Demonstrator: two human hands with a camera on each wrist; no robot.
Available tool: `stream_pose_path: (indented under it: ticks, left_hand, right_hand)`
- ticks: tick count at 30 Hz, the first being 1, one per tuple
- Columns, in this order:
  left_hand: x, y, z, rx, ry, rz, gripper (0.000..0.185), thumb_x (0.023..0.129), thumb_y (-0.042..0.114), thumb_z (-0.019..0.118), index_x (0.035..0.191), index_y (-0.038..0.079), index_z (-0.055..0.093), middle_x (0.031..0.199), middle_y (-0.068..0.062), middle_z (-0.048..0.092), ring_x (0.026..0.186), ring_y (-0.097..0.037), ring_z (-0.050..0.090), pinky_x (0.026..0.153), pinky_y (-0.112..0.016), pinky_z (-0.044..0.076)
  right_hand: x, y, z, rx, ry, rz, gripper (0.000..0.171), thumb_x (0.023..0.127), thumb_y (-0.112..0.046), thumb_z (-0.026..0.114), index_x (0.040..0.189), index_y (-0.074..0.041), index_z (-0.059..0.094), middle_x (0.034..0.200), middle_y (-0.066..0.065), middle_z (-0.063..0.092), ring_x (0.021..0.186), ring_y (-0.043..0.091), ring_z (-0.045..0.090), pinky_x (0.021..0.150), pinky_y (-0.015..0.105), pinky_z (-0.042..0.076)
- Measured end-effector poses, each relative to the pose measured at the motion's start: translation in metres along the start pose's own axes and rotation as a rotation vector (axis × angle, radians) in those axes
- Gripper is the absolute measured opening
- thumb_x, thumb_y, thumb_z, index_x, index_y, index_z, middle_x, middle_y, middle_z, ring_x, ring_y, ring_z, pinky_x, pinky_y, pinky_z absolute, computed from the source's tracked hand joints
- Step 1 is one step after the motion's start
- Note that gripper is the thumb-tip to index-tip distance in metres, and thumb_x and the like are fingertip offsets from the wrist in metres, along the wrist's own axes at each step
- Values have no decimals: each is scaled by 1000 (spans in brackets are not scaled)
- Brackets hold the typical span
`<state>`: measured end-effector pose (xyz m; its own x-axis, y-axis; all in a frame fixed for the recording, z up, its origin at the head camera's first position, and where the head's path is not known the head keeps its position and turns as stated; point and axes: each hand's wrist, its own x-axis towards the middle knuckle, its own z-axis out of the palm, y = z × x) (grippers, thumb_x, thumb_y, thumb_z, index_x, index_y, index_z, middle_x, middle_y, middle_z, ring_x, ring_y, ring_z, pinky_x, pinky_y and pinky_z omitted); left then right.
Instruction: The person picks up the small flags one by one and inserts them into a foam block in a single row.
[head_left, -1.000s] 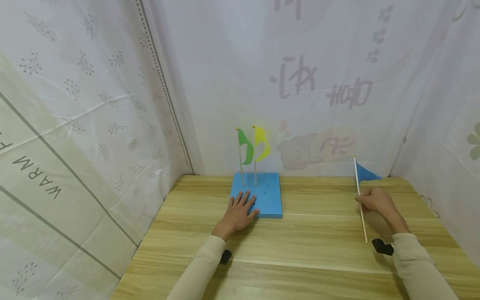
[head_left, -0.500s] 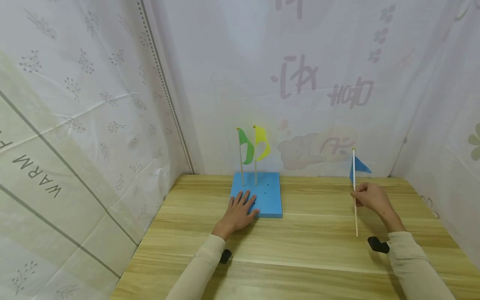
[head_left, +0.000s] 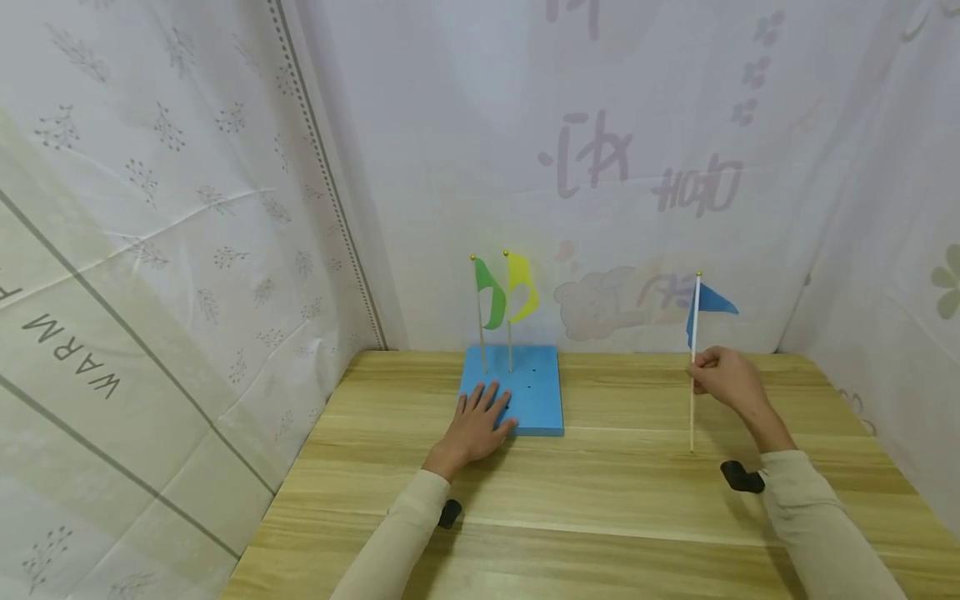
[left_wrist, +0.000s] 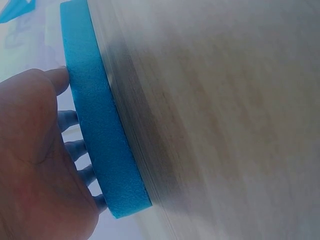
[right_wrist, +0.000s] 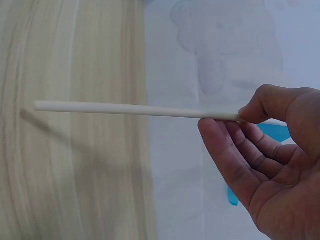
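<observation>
My left hand (head_left: pixel 472 425) lies with fingers spread on the front left of a blue foam board (head_left: pixel 536 408). Its thick side edge (left_wrist: pixel 102 120) shows in the left wrist view, fingertips along the top. Two small flags, one green (head_left: pixel 491 300) and one yellow (head_left: pixel 527 287), stand upright at the board's back left; small dark holes dot the rest. Off to the right, my right hand (head_left: pixel 731 383) pinches the white stick of a blue flag (head_left: pixel 712 300) between thumb and fingers. That flag is upright, gold bead on top. In the right wrist view the bare lower stick (right_wrist: pixel 115 108) reaches past the fingertips.
The board sits at the back of a wood-grain table (head_left: pixel 600 492). Printed white cloth (head_left: pixel 450 167) hangs behind the table and on both sides. A black wrist device (head_left: pixel 742 477) juts out beside the right sleeve, another (head_left: pixel 450 514) beside the left.
My right hand has carried the blue flag up and a little leftward, and the stick has gone from leaning to nearly vertical. My left hand has stayed on the board.
</observation>
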<state>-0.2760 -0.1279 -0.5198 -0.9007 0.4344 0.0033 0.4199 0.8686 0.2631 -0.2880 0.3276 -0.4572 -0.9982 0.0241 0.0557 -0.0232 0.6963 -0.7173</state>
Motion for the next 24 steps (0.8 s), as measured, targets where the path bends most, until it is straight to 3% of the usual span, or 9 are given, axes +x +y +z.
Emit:
stream_pose_path:
  ticks: [7, 13, 20, 24]
  left_hand:
    - [1, -1, 1, 5, 9, 3, 65, 114, 48, 46, 168, 14, 37, 177, -16, 25, 165, -43, 20, 131, -68, 18]
    - [0, 0, 0, -10, 12, 2, 64, 114, 47, 46, 167, 13, 38, 177, -17, 25, 164, -45, 20, 130, -69, 18]
    - [0, -1, 1, -13, 9, 1, 65, 114, 48, 46, 168, 13, 38, 177, -17, 25, 164, -44, 20, 131, -69, 18]
    - [0, -1, 1, -14, 5, 0, 65, 114, 48, 46, 168, 14, 37, 177, -16, 24, 165, -44, 19, 131, -68, 17]
  right_hand:
    - [7, -18, 5, -5, 48, -20, 31, 103, -24, 60, 113, 5, 65, 106, 26, 76, 72, 15, 77, 65, 28, 59]
    - [12, -31, 13, 44, 72, -28, 32, 104, -23, 61, 115, 6, 66, 110, 29, 75, 76, 20, 79, 65, 30, 63]
    - [19, -42, 24, 109, 97, -63, 29, 103, -19, 62, 115, 8, 65, 111, 30, 73, 86, 37, 80, 67, 30, 66]
    - [23, -49, 29, 112, 110, -90, 26, 103, -17, 62, 113, 6, 66, 108, 28, 74, 83, 32, 81, 65, 26, 63]
